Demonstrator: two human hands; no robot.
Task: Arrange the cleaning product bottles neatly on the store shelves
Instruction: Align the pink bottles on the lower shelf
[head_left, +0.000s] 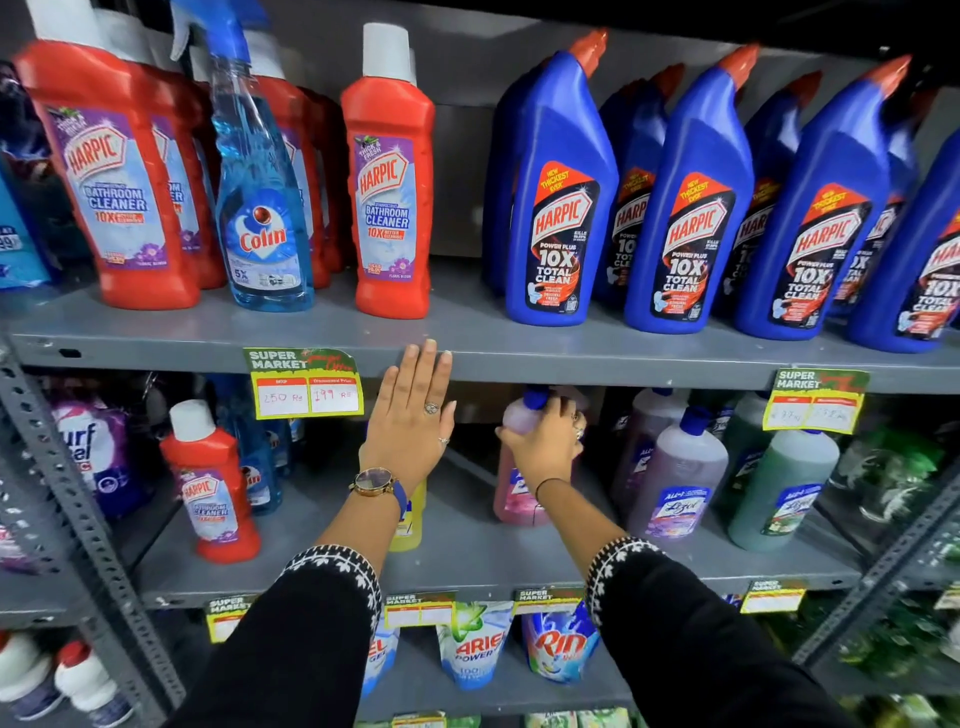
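Note:
My right hand (545, 441) grips the neck and shoulder of a pink bottle (511, 499) with a blue cap, standing on the middle shelf (467, 561). My left hand (413, 415) is flat with fingers straight, fingertips against the front edge of the upper shelf (571, 358), holding nothing. A yellow bottle (408, 525) stands partly hidden behind my left wrist. To the right stand a purple bottle (678, 478) and a green bottle (784, 488). A small red Harpic bottle (213, 488) stands at the left of the middle shelf.
The upper shelf holds red Harpic bathroom cleaners (389, 182), a blue Colin spray bottle (262, 208) and several blue Harpic toilet cleaners (558, 197). Price tags (306, 387) hang on the shelf edges. Detergent pouches (475, 649) fill the lower shelf. A grey slotted upright (67, 493) stands at the left.

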